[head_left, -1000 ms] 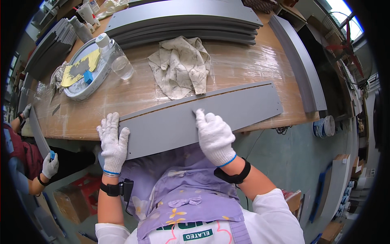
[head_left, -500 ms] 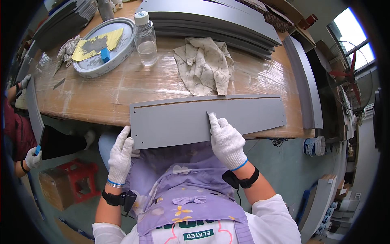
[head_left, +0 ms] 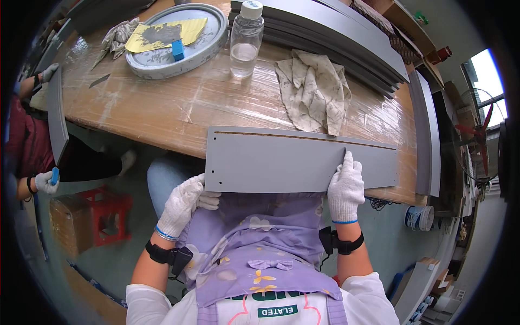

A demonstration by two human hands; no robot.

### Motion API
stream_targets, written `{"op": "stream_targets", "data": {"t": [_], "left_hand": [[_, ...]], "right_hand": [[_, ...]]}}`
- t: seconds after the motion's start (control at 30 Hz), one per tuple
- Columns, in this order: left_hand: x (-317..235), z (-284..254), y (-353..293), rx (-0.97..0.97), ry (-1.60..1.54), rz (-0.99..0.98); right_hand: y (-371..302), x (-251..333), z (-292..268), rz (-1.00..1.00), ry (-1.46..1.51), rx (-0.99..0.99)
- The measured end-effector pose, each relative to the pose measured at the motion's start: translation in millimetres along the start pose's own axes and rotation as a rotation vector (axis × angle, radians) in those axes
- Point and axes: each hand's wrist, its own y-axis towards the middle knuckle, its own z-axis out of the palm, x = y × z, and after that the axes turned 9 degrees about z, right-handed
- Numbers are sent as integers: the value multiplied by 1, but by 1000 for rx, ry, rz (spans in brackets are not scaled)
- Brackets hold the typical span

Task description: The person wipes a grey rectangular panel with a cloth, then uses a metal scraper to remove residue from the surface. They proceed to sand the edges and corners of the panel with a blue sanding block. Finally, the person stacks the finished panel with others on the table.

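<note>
A long grey panel (head_left: 271, 162) lies at the table's near edge and juts over my lap. A narrow brown groove runs along its far side, with small dark holes at its left end. My left hand (head_left: 187, 206), in a white knit glove, grips the panel's near left corner, some fingers below the edge. My right hand (head_left: 346, 187), gloved too, rests over the panel's right part with the index finger stretched forward and the other fingers curled. A thin dark blade-like piece (head_left: 344, 152) shows at that fingertip; the glove hides most of it.
Beyond the panel lie a stained cloth (head_left: 314, 89), a clear bottle (head_left: 245, 46) and a round lid (head_left: 211, 54) bearing a yellow sheet (head_left: 189, 32) and blue block (head_left: 178, 50). Grey panels (head_left: 336, 38) are stacked behind. At left, another person's gloved hand (head_left: 47, 181) holds a blue block.
My right hand has slid rightward along the panel, from its middle toward the right end. My left hand stays at the left corner. The whole view has shifted, so the tabletop things appear farther right.
</note>
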Motion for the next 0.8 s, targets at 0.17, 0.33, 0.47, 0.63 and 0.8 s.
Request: {"op": "stream_targets", "data": {"t": [0.17, 0.33, 0.47, 0.63, 0.8], "left_hand": [[15, -8, -4, 30, -334, -76], [11, -5, -5, -34, -574, -122], [15, -13, -9, -7, -556, -124], [17, -15, -1, -77, -831, -218], [15, -12, -5, -24, -543, -147]], "right_hand": [[-35, 133, -9, -486, 36, 143], [-60, 159, -26, -1149, 510, 527], [-19, 153, -19, -684, 334, 267], [-64, 154, -31, -1269, 147, 528], [-50, 154, -33, -899, 385, 398]]}}
